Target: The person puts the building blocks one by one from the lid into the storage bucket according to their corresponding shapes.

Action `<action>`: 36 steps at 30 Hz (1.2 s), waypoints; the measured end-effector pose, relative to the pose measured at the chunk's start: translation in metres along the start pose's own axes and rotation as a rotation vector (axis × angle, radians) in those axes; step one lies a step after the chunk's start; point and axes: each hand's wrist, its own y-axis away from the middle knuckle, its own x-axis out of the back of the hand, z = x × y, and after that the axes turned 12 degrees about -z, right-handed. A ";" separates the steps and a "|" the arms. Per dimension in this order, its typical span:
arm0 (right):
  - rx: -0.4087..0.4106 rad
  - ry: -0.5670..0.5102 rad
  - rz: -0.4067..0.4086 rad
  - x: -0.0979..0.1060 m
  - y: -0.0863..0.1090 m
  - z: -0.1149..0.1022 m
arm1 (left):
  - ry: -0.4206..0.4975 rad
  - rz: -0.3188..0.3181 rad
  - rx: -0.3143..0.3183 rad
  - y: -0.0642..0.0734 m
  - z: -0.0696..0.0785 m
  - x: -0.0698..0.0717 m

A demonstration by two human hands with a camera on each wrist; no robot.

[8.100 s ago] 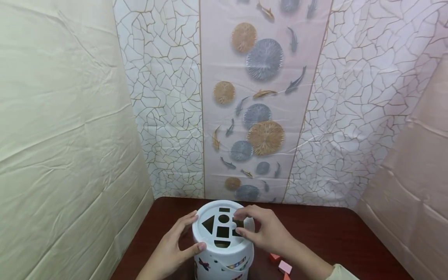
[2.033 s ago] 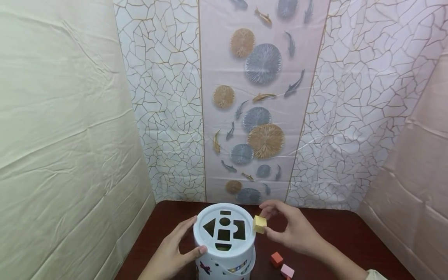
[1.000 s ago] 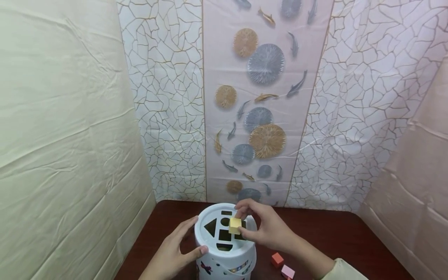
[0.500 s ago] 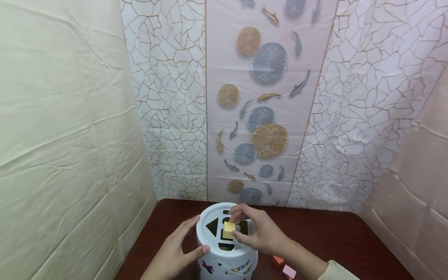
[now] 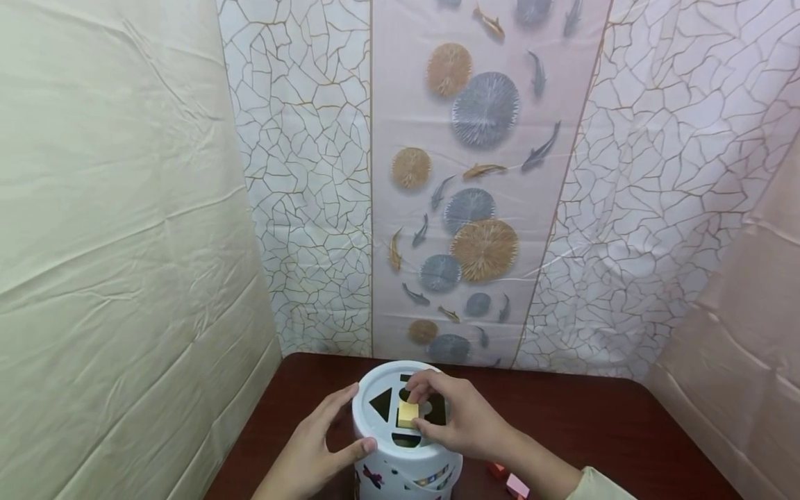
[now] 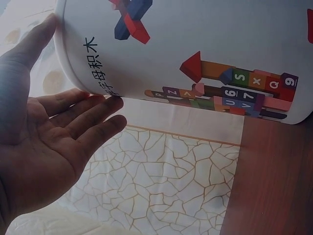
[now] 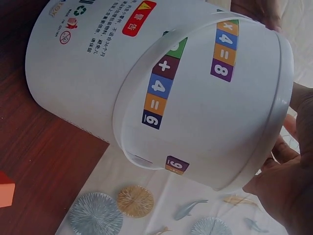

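A white bucket point(image 5: 403, 479) with printed toy blocks on its side stands on the table, its lid point(image 5: 369, 434) cut with holes of different shapes. Between thumb and fingertips my right hand point(image 5: 459, 413) pinches a yellow cube-like block point(image 5: 408, 414) at the lid's square hole; the block appears partly inside. My left hand point(image 5: 315, 444) rests against the bucket's left rim, thumb in front and fingers behind. In the left wrist view those fingers point(image 6: 93, 115) are extended. The right wrist view shows the right hand point(image 7: 288, 171) by the rim, with the block hidden.
On the dark red table point(image 5: 562, 410), right of the bucket, lie a red block point(image 5: 496, 470) and a pink block point(image 5: 517, 486), partly behind the right forearm. A white carry handle point(image 7: 117, 112) hangs against the bucket's side. Patterned cloth point(image 5: 312, 208) hangs behind.
From right of the bucket, my right hand has carried the yellow block left over the lid and lowered it at the square hole. My left hand has stayed at the rim.
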 end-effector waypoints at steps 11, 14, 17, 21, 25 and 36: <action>-0.018 0.019 -0.023 -0.001 -0.001 0.000 | -0.002 -0.006 -0.002 -0.001 -0.001 0.000; -0.015 0.066 -0.017 -0.002 -0.001 0.000 | -0.002 0.004 -0.012 -0.001 -0.001 0.000; -0.017 0.097 -0.007 -0.002 0.001 0.001 | -0.006 0.014 -0.023 -0.001 -0.001 0.000; -0.007 0.092 -0.005 -0.002 0.002 0.000 | -0.007 0.014 -0.030 0.001 -0.002 0.001; 0.009 0.088 0.007 -0.002 0.003 -0.001 | -0.007 0.016 -0.027 0.002 -0.002 0.000; 0.003 0.154 0.086 0.006 0.016 0.001 | 0.013 0.007 -0.006 0.001 -0.002 0.000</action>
